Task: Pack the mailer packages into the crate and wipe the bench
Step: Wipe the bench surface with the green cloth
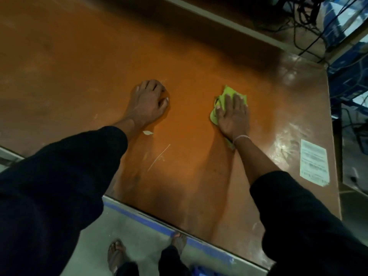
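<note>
The right hand (233,116) lay flat, its grip spread open with straight fingers pressing a yellow-green cloth (229,94) down onto the orange-brown worktop (189,166); the cloth showed beyond the fingertips and along the thumb side, with a scrap peeking out by the wrist, so most of it sat hidden under the palm. That flat press looked meant to keep the whole cloth in contact with the surface for wiping. The left hand (149,102) rested on the worktop well apart from the cloth, its fingers curled under a little and holding nothing, and I judged it was there as a brace while the person leaned over. Both arms wore dark sleeves (59,186). The cloth looked thin, soft and crumpled, easy to bunch if pushed from one edge only. The worktop was glossy toward its right side, scuffed elsewhere, with a small white scrap (147,132) and a pale scratch (159,157) near the left forearm, and a white printed label (314,162) stuck near the right edge. No mailer packages or crate showed in view, so the packing seemed done or out of sight. Blue tape (159,226) ran along the near edge, above the person's feet (116,253).
</note>
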The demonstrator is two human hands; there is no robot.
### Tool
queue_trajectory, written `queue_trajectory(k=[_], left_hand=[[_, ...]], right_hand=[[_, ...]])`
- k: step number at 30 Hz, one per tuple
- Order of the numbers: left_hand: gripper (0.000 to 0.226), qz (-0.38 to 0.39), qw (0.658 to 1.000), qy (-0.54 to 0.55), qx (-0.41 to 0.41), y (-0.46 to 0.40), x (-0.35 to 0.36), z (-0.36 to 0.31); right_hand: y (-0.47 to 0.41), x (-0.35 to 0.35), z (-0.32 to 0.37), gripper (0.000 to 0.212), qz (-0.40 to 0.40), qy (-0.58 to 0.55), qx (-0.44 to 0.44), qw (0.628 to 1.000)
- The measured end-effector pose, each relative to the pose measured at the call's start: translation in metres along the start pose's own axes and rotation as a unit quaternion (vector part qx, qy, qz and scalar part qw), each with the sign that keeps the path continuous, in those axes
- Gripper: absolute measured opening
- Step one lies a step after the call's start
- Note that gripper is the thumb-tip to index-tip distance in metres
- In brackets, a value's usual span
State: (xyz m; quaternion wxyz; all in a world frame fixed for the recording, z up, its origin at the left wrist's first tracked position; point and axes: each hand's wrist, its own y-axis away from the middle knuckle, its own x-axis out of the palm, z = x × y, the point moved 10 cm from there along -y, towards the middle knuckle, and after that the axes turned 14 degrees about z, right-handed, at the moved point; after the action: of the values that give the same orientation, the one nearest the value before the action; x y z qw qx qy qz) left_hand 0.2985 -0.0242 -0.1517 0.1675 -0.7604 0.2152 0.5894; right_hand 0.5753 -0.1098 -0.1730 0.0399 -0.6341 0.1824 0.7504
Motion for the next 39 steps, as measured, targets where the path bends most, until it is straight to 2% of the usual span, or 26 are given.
queue_trajectory(k=[1,4,5,6,9,10,13,14,15,18,19,20,22,23,24,25,28,29,30,32,33,34,35,37,38,39], left_hand=[[0.047,0.002,1.000,-0.002,-0.003,0.000,0.001,0.001],[0.047,0.015,1.000,0.004,-0.007,0.000,0.003,0.002],[0.047,0.015,1.000,0.011,-0.006,0.002,0.002,0.002],[0.045,0.013,1.000,0.014,-0.002,0.005,0.000,0.001],[0.041,0.012,1.000,0.011,0.011,0.018,-0.001,-0.002],[0.041,0.015,1.000,0.012,0.015,0.023,-0.001,-0.002],[0.042,0.032,0.999,0.015,0.033,0.040,0.003,0.000],[0.042,0.033,0.999,0.011,0.039,0.047,0.003,0.003],[0.042,0.033,0.998,0.006,0.044,0.054,0.002,0.006],[0.043,0.033,0.998,-0.003,0.044,0.070,-0.002,0.019],[0.044,0.034,0.999,-0.003,0.043,0.074,-0.004,0.023],[0.045,0.037,0.998,-0.001,0.043,0.077,-0.004,0.025],[0.045,0.046,0.998,-0.003,0.049,0.080,-0.004,0.028],[0.045,0.052,0.997,-0.007,0.055,0.081,-0.005,0.030],[0.046,0.057,0.996,-0.012,0.062,0.083,-0.006,0.033],[0.047,0.061,0.996,-0.019,0.067,0.085,-0.007,0.037],[0.046,0.049,0.996,-0.030,0.072,0.092,-0.016,0.057],[0.045,0.041,0.996,-0.026,0.070,0.095,-0.021,0.065],[0.043,0.034,0.997,-0.021,0.069,0.097,-0.024,0.073],[0.040,0.021,0.997,-0.016,0.067,0.101,-0.031,0.087],[0.040,0.017,0.998,-0.014,0.064,0.102,-0.033,0.094],[0.040,0.016,0.998,-0.011,0.060,0.103,-0.036,0.101],[0.042,0.018,0.998,-0.010,0.054,0.103,-0.038,0.108],[0.046,0.022,0.999,-0.012,0.045,0.105,-0.041,0.118],[0.048,0.025,0.999,-0.012,0.043,0.105,-0.042,0.121],[0.049,0.031,0.999,-0.011,0.041,0.105,-0.042,0.123]], right_hand=[[0.009,0.005,0.010,0.072,0.004,0.003,0.009,1.000],[0.052,0.025,0.077,0.069,0.009,0.045,-0.166,0.985],[0.063,0.029,0.082,0.068,0.013,0.049,-0.193,0.980],[0.068,0.029,0.076,0.068,0.008,0.044,-0.177,0.983],[0.082,0.027,0.043,0.070,-0.003,-0.003,0.015,1.000],[0.096,0.033,0.058,0.070,-0.001,0.005,0.011,1.000],[0.153,0.053,0.124,0.064,0.011,0.042,-0.186,0.982],[0.166,0.056,0.126,0.063,0.018,0.043,-0.212,0.976],[0.170,0.055,0.116,0.063,0.013,0.035,-0.188,0.981],[0.182,0.044,0.075,0.067,-0.024,-0.025,0.024,0.999],[0.195,0.048,0.089,0.067,-0.024,-0.025,0.023,0.999],[0.211,0.053,0.117,0.066,-0.015,-0.008,-0.034,0.999],[0.252,0.073,0.173,0.063,0.028,0.043,-0.207,0.977],[0.263,0.079,0.182,0.062,0.042,0.062,-0.255,0.964],[0.264,0.077,0.177,0.062,0.040,0.066,-0.259,0.963],[0.255,0.072,0.165,0.062,0.024,0.057,-0.220,0.973],[0.239,0.061,0.120,0.064,-0.014,-0.014,0.003,1.000],[0.243,0.064,0.132,0.064,-0.012,-0.018,0.002,1.000],[0.250,0.068,0.160,0.064,-0.001,-0.006,-0.060,0.998],[0.273,0.084,0.213,0.063,0.038,0.049,-0.237,0.970],[0.274,0.086,0.219,0.062,0.048,0.067,-0.278,0.957],[0.265,0.083,0.211,0.062,0.042,0.070,-0.270,0.959],[0.249,0.077,0.197,0.061,0.024,0.061,-0.223,0.973],[0.219,0.064,0.161,0.063,-0.008,0.018,-0.065,0.998],[0.213,0.064,0.160,0.064,-0.011,0.008,-0.026,1.000],[0.211,0.066,0.176,0.065,-0.006,0.012,-0.045,0.999]])
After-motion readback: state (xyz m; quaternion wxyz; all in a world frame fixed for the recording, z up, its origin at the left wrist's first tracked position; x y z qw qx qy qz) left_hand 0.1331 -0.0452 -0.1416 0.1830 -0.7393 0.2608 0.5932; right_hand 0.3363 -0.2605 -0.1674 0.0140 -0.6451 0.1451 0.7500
